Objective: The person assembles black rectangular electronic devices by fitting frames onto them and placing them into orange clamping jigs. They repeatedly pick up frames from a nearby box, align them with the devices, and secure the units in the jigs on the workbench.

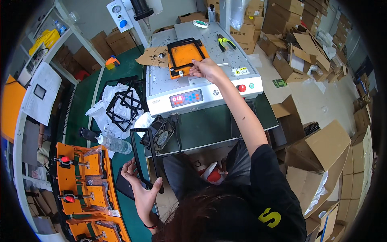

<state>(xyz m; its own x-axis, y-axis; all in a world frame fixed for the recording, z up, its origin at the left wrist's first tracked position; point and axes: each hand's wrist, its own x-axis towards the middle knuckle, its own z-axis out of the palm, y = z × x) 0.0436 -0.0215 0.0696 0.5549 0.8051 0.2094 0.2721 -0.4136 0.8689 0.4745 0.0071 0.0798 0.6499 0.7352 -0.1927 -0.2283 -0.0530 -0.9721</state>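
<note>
My left hand (143, 195) grips the lower end of a black rectangular frame (152, 151), which stands upright above the table's near edge. A dark flat rectangular piece lies partly hidden behind that hand. Further off, my right hand (209, 69) reaches onto the grey machine bed. Its fingers are closed at the near right corner of another black frame (171, 56), which lies on an orange fixture (186, 53). The fingertips partly cover that corner.
The machine's control panel (186, 98) and red button (242, 88) face me. Yellow-green pliers (225, 42) and a tape roll (200, 24) lie on its bed. Leftward are several black frames (121, 107), a clear bottle (115, 144), a fan (161, 135) and orange clamp fixtures (72, 181). Cartons (328, 147) stand rightward.
</note>
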